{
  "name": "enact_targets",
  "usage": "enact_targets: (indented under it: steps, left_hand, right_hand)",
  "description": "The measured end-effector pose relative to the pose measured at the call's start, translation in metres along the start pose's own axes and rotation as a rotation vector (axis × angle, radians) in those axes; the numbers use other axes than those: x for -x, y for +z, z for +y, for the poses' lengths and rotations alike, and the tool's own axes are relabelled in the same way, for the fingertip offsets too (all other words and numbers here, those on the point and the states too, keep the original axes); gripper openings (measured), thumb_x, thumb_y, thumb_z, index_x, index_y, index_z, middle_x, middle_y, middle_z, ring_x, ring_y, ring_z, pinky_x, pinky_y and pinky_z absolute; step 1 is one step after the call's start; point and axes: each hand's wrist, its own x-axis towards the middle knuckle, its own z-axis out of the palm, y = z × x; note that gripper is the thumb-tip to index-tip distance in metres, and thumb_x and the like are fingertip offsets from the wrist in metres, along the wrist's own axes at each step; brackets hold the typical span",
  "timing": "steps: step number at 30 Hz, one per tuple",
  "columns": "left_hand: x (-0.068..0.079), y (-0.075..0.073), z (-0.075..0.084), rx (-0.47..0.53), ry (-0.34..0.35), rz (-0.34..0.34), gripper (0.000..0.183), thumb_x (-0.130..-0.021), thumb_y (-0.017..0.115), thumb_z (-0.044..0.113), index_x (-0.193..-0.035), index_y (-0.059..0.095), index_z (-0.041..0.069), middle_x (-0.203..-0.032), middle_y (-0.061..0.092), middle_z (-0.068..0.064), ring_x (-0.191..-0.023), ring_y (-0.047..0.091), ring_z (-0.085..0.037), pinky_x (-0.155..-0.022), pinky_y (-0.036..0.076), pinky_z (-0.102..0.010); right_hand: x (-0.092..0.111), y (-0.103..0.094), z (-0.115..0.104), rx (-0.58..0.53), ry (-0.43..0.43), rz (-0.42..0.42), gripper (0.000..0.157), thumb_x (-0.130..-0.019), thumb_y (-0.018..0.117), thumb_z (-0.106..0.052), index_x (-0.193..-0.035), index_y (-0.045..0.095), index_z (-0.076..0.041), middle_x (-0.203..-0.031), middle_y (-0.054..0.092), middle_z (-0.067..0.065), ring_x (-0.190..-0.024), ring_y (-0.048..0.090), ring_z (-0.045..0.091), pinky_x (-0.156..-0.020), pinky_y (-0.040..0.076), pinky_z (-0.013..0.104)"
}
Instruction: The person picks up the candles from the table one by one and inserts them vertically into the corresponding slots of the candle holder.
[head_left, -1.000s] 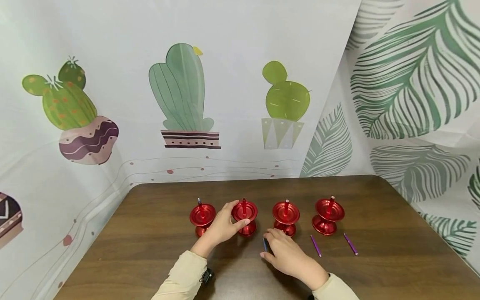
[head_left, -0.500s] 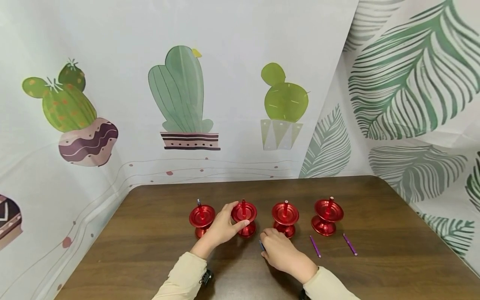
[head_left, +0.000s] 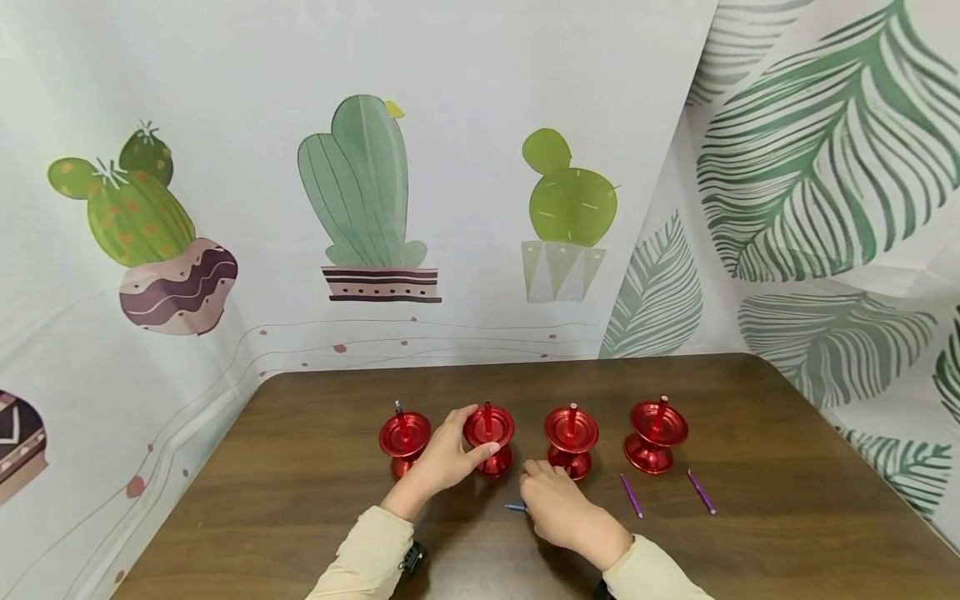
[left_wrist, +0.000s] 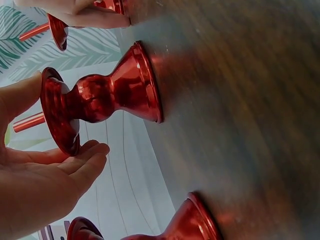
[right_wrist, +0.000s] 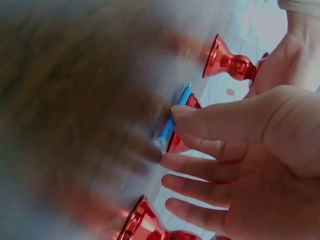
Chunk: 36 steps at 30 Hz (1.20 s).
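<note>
Left hand [head_left: 446, 456] has a red candle holder [left_wrist: 95, 97] gripped by the rim, right hand [head_left: 558, 508] pinches a skinny blue candle [right_wrist: 167, 130] near the table [head_left: 300, 475].

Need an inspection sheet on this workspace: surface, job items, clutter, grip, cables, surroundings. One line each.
Surface: brown wood-look table.
Job items: four red candle holders in a row, leftmost with a bluish tip on its post; one blue stick; two purple sticks lying at the right.
Clutter: nothing seen.
Grip: left hand holds the second holder from left by its dish; right hand pinches the blue stick.
Cables: nothing seen.
Surroundings: white cloth behind, printed with cacti and leaves.
</note>
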Motion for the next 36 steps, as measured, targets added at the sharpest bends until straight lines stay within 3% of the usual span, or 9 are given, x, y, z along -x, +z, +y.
enact_targets:
  steps: [4,11,15,18,21,28,36]
  left_hand:
    - [0.0,-0.001,0.0,0.001,-0.001,-0.007,0.068,-0.087,0.072,0.022,-0.136,0.04,-0.012,-0.127,0.052,-0.025,-0.114,0.055,-0.036,-0.094,0.047,-0.049]
    - [-0.002,-0.001,-0.002,-0.002,0.001,-0.008,0.069,-0.087,0.073,0.023,-0.136,0.04,-0.011,-0.127,0.052,-0.025,-0.113,0.056,-0.034,-0.093,0.048,-0.048]
    - [-0.001,0.0,-0.002,-0.006,0.004,-0.006,0.068,-0.086,0.073,0.023,-0.135,0.041,-0.011,-0.126,0.052,-0.025,-0.111,0.056,-0.034,-0.092,0.048,-0.048]
    - [-0.001,0.0,-0.003,-0.009,0.005,-0.004,0.068,-0.086,0.073,0.023,-0.135,0.041,-0.011,-0.126,0.052,-0.025,-0.11,0.057,-0.034,-0.092,0.048,-0.048]
    - [-0.001,0.0,-0.003,-0.012,0.007,-0.003,0.068,-0.086,0.073,0.024,-0.135,0.041,-0.011,-0.125,0.053,-0.024,-0.11,0.057,-0.034,-0.092,0.048,-0.048]
    - [-0.001,0.0,-0.003,-0.021,0.011,0.002,0.068,-0.086,0.074,0.023,-0.134,0.042,-0.011,-0.122,0.054,-0.023,-0.107,0.058,-0.033,-0.09,0.05,-0.047]
    - [-0.002,0.0,-0.003,-0.024,0.006,0.001,0.068,-0.086,0.074,0.024,-0.134,0.042,-0.011,-0.122,0.054,-0.023,-0.106,0.058,-0.032,-0.089,0.05,-0.045]
  right_hand:
    - [0.002,-0.005,0.004,-0.102,-0.03,0.028,0.023,-0.077,0.073,0.002,-0.069,0.054,-0.009,-0.087,0.053,0.003,-0.084,0.054,0.024,-0.07,0.048,0.04]
    - [0.0,-0.011,0.009,-0.239,-0.053,0.127,0.025,-0.083,0.07,0.002,-0.077,0.05,-0.01,-0.08,0.042,-0.004,-0.075,0.042,0.013,-0.064,0.04,0.027]
    - [-0.002,-0.015,0.008,-0.332,-0.032,0.165,0.022,-0.085,0.068,0.004,-0.083,0.049,-0.009,-0.089,0.049,0.0,-0.081,0.049,0.015,-0.072,0.047,0.029]
    - [-0.005,-0.019,0.007,-0.418,-0.011,0.2,0.019,-0.087,0.064,0.004,-0.087,0.049,-0.007,-0.105,0.056,0.01,-0.097,0.057,0.025,-0.084,0.052,0.037]
    - [-0.009,-0.023,0.007,-0.482,0.013,0.255,0.017,-0.089,0.062,0.004,-0.088,0.048,-0.007,-0.12,0.056,0.021,-0.111,0.056,0.035,-0.09,0.05,0.046]
    - [-0.026,-0.03,0.007,-0.638,0.085,0.379,0.018,-0.088,0.063,0.005,-0.087,0.05,-0.008,-0.121,0.056,0.022,-0.111,0.058,0.036,-0.093,0.048,0.05]
    - [-0.055,-0.031,0.012,-0.954,0.187,0.441,0.008,-0.091,0.059,0.004,-0.09,0.055,-0.002,-0.122,0.059,0.018,-0.112,0.059,0.034,-0.096,0.047,0.046]
